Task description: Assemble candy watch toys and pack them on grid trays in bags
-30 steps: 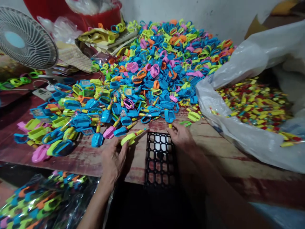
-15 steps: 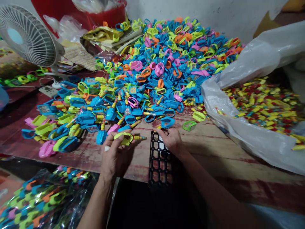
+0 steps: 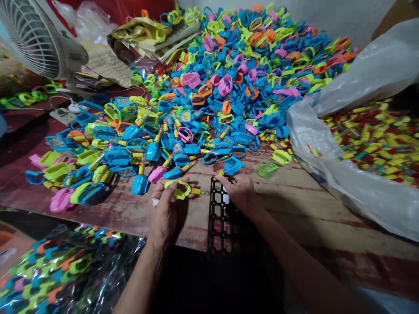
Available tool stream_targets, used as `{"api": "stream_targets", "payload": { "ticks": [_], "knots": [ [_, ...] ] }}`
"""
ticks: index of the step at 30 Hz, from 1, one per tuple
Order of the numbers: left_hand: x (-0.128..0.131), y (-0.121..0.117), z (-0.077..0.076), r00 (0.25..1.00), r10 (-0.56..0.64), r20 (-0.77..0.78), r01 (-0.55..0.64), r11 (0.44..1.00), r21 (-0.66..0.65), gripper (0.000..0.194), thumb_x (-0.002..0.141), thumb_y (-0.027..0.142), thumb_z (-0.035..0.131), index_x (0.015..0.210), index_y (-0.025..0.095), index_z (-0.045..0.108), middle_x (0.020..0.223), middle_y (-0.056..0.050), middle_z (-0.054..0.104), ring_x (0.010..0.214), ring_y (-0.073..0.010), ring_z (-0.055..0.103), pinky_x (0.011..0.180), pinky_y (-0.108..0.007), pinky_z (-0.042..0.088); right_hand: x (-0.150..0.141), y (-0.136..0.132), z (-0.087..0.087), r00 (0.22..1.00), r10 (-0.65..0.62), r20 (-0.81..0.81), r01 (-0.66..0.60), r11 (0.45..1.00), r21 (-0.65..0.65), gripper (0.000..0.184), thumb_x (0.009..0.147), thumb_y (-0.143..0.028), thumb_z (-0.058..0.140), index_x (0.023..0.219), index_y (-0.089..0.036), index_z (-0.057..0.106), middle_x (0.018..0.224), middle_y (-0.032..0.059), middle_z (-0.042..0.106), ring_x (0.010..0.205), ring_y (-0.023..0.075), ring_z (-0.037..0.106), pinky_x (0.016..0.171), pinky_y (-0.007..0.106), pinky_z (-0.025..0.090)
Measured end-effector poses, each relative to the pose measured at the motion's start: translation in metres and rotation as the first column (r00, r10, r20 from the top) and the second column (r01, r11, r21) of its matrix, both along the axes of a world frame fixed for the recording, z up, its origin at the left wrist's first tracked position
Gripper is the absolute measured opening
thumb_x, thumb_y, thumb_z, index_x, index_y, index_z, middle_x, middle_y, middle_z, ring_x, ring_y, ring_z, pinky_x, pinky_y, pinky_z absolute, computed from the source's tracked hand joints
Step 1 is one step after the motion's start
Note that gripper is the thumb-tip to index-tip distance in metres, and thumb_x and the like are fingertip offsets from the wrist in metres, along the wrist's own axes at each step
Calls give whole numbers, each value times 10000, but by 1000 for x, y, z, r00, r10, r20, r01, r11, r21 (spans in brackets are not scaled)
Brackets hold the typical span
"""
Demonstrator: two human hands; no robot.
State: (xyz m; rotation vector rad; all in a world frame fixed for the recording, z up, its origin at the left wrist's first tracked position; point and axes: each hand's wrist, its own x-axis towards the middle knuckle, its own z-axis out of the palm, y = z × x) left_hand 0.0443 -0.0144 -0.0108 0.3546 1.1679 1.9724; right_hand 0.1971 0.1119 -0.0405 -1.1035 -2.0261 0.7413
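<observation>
My left hand [image 3: 163, 209] is closed round a yellow-green toy watch [image 3: 178, 190]. From the watch's right side a small yellow tube [image 3: 198, 191] with a clear, coloured tip sticks out towards a black grid tray [image 3: 212, 220]. A white wrap covers part of one left finger. My right hand [image 3: 241, 194] is closed at the tray's far end, thumb and fingers together by a blue toy watch [image 3: 233, 165] with a yellow tube end. Its fingers partly hide that watch and cover the tray's upper right; the tray's near end fades into dark shadow.
A large heap of coloured toy watches [image 3: 209, 91] fills the table's back. At right, a white plastic bag [image 3: 307, 139] holds many small yellow and red tubes [image 3: 376, 144]. A fan [image 3: 36, 43] stands at left. Bagged watches [image 3: 42, 270] lie below the table edge.
My left hand has moved slightly right with the yellow-green toy watch, bringing its tube close to the tray. The right hand keeps its place at the tray. The whole view has shifted a little.
</observation>
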Motion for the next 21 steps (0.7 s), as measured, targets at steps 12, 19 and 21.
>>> {"api": "stream_targets", "payload": {
  "ticks": [12, 19, 21],
  "knots": [
    [7, 29, 36, 979, -116, -168, 135, 985, 108, 179, 816, 315, 693, 818, 191, 565, 896, -34, 741, 755, -153, 681, 688, -255, 553, -7, 0, 0, 976, 109, 188, -153, 961, 233, 156, 877, -275, 557, 795, -194, 663, 750, 75, 667, 757, 215, 600, 714, 301, 452],
    [14, 4, 33, 918, -108, -381, 109, 994, -18, 191, 829, 340, 682, 797, 189, 569, 903, -51, 747, 752, -168, 677, 680, -259, 534, -6, 1, 2, 977, 141, 162, -179, 951, 251, 163, 922, -262, 531, 819, -186, 631, 780, 76, 664, 777, 216, 605, 738, 312, 471],
    [14, -4, 29, 897, -119, -425, 110, 993, -46, 181, 841, 344, 677, 814, 194, 580, 924, -49, 744, 768, -163, 671, 694, -255, 527, 3, -4, 10, 968, 183, 172, -223, 941, 254, 116, 911, -227, 524, 905, -180, 629, 844, 90, 674, 824, 233, 614, 771, 342, 491]
  ]
}}
